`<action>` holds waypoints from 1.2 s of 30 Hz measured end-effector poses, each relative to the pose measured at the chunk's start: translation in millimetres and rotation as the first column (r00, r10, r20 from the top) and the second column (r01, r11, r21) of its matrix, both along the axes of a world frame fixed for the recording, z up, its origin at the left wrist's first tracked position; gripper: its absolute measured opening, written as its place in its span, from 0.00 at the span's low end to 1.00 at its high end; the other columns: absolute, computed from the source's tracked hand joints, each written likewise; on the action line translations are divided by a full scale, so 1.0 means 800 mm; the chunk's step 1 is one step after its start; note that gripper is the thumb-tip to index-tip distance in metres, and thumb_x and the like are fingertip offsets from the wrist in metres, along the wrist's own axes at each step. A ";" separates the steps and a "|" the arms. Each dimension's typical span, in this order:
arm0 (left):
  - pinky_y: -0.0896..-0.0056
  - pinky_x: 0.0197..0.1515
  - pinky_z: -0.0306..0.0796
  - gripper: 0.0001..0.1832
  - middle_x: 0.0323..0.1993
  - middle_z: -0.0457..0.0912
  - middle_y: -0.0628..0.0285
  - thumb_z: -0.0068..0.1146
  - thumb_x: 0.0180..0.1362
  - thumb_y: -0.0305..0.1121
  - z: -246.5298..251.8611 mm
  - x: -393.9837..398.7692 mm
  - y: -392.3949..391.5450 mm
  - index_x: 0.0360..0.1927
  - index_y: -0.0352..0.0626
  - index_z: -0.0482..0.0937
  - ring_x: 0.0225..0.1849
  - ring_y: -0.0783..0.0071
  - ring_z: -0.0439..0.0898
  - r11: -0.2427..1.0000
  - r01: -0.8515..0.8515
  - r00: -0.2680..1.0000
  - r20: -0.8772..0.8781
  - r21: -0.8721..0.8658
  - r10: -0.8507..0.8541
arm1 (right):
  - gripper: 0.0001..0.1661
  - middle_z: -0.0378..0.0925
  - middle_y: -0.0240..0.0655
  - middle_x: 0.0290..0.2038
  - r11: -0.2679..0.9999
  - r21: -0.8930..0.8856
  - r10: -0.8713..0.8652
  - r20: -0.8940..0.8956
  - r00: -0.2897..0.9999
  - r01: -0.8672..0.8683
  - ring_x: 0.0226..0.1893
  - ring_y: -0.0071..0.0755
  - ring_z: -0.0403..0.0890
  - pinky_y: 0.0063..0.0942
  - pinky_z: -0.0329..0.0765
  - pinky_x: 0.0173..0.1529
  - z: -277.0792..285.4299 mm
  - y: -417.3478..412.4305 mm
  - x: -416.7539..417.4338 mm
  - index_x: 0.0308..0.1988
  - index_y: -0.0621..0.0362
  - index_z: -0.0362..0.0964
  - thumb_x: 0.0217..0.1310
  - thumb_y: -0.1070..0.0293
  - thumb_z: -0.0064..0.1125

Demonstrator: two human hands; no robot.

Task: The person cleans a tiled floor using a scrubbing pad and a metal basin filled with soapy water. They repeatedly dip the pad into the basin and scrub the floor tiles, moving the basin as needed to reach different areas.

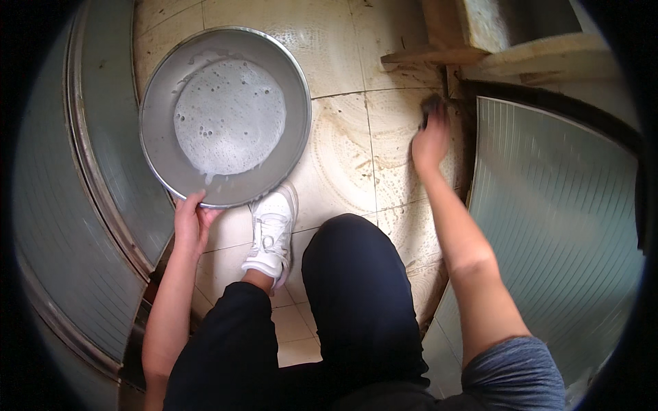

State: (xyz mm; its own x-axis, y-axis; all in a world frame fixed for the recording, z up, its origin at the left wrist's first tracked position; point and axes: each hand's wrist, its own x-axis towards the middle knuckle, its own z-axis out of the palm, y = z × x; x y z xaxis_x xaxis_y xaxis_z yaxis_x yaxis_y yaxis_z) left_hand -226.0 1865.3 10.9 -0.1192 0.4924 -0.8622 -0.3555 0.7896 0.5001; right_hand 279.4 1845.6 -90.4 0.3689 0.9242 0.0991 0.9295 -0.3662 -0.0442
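Observation:
My left hand grips the near rim of a round metal basin, thumb over the edge. Whitish, soapy water with bubbles covers the basin's bottom. To the right, my right hand reaches down to the tiled floor and holds a dark scrubber or brush, too blurred to name exactly. It is close to the floor's right edge. Curved, foamy scrub marks and brown dirt streaks cover the tiles around it.
Ribbed glass panels stand on the left and right. A wooden frame juts out at the upper right, beyond my right hand. My white sneaker is just below the basin, and my bent knee lies between my arms.

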 end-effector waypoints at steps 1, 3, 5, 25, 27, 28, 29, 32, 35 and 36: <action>0.66 0.45 0.86 0.17 0.51 0.80 0.53 0.52 0.69 0.29 -0.002 0.008 0.000 0.57 0.33 0.69 0.49 0.65 0.85 1.000 -0.012 0.997 0.081 0.007 0.011 | 0.33 0.69 0.46 0.69 0.999 -0.007 -0.045 -0.019 0.999 0.045 0.69 0.57 0.68 0.43 0.66 0.72 -0.003 0.028 0.019 0.64 0.61 0.70 0.56 0.81 0.49; 0.62 0.52 0.85 0.19 0.56 0.79 0.48 0.53 0.71 0.35 -0.017 -0.008 -0.012 0.58 0.31 0.69 0.53 0.59 0.85 0.998 0.049 0.985 0.162 0.051 -0.056 | 0.34 0.68 0.46 0.70 0.992 -0.015 -0.127 -0.008 0.992 0.127 0.67 0.57 0.68 0.41 0.67 0.71 -0.011 0.058 0.017 0.65 0.60 0.69 0.57 0.79 0.50; 0.62 0.53 0.85 0.19 0.55 0.80 0.49 0.54 0.71 0.36 -0.022 0.001 -0.014 0.57 0.32 0.70 0.51 0.59 0.85 0.998 0.007 0.976 0.217 0.059 -0.020 | 0.34 0.66 0.44 0.71 0.980 -0.005 -0.198 0.112 0.974 0.200 0.66 0.56 0.69 0.40 0.68 0.70 -0.009 0.075 -0.013 0.66 0.59 0.67 0.58 0.76 0.51; 0.73 0.41 0.82 0.20 0.48 0.85 0.50 0.49 0.72 0.36 0.000 0.026 -0.082 0.62 0.35 0.72 0.38 0.69 0.86 0.996 0.015 0.985 0.170 0.086 -0.030 | 0.26 0.74 0.46 0.63 0.979 0.039 0.196 0.081 0.977 -0.199 0.57 0.56 0.77 0.44 0.79 0.58 0.016 0.078 -0.117 0.59 0.63 0.74 0.60 0.74 0.53; 0.77 0.36 0.81 0.17 0.43 0.87 0.53 0.48 0.72 0.38 0.006 0.043 -0.072 0.55 0.34 0.77 0.33 0.75 0.85 0.975 0.215 0.952 0.212 0.052 -0.221 | 0.27 0.72 0.46 0.66 0.936 0.007 0.350 0.093 0.932 -0.352 0.60 0.57 0.76 0.44 0.78 0.60 0.034 0.051 -0.147 0.61 0.65 0.73 0.61 0.77 0.52; 0.78 0.35 0.80 0.18 0.40 0.88 0.55 0.48 0.73 0.39 0.016 0.057 -0.064 0.53 0.35 0.79 0.31 0.76 0.84 0.947 0.316 0.921 0.221 0.060 -0.321 | 0.27 0.71 0.46 0.67 0.904 0.021 0.427 0.027 0.904 -0.428 0.62 0.57 0.74 0.44 0.78 0.62 0.040 0.038 -0.161 0.61 0.65 0.72 0.61 0.77 0.52; 0.79 0.33 0.79 0.18 0.38 0.88 0.57 0.48 0.73 0.40 0.031 0.076 -0.056 0.51 0.35 0.81 0.30 0.78 0.84 0.907 0.415 0.879 0.228 0.063 -0.418 | 0.27 0.69 0.45 0.68 0.866 0.036 0.500 -0.041 0.865 -0.498 0.64 0.57 0.73 0.43 0.77 0.64 0.045 0.023 -0.172 0.61 0.66 0.72 0.61 0.78 0.51; 0.80 0.36 0.78 0.19 0.41 0.87 0.59 0.52 0.72 0.39 0.055 0.129 -0.033 0.56 0.35 0.79 0.33 0.79 0.84 0.791 0.566 0.785 0.142 0.231 -0.603 | 0.28 0.68 0.42 0.70 0.805 0.058 0.582 -0.269 0.768 -0.590 0.67 0.58 0.70 0.41 0.74 0.67 0.061 0.002 -0.191 0.61 0.64 0.72 0.59 0.79 0.53; 0.75 0.43 0.79 0.21 0.46 0.86 0.61 0.55 0.70 0.36 0.046 0.166 -0.006 0.62 0.36 0.76 0.39 0.78 0.83 0.659 0.653 0.709 0.003 0.373 -0.705 | 0.33 0.68 0.40 0.70 0.786 0.076 0.535 -0.581 0.613 -0.614 0.67 0.48 0.71 0.40 0.74 0.67 0.091 0.006 -0.186 0.61 0.55 0.75 0.53 0.75 0.65; 0.73 0.45 0.79 0.22 0.48 0.85 0.58 0.57 0.69 0.36 0.029 0.174 0.000 0.62 0.35 0.76 0.42 0.74 0.84 0.587 0.673 0.695 -0.112 0.450 -0.711 | 0.33 0.70 0.41 0.69 0.826 0.097 0.496 -0.592 0.635 -0.556 0.67 0.48 0.71 0.40 0.73 0.68 0.108 0.012 -0.185 0.61 0.54 0.75 0.53 0.74 0.66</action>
State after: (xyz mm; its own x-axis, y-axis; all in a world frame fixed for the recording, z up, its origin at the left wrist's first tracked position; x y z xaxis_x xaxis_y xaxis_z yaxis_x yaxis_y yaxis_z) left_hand -87.2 1865.1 33.8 0.4679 0.7081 -0.5289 0.1574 0.5221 0.8382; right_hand 131.5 1854.8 -4.3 -0.2261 0.9728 -0.0498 0.7697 0.1471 -0.6212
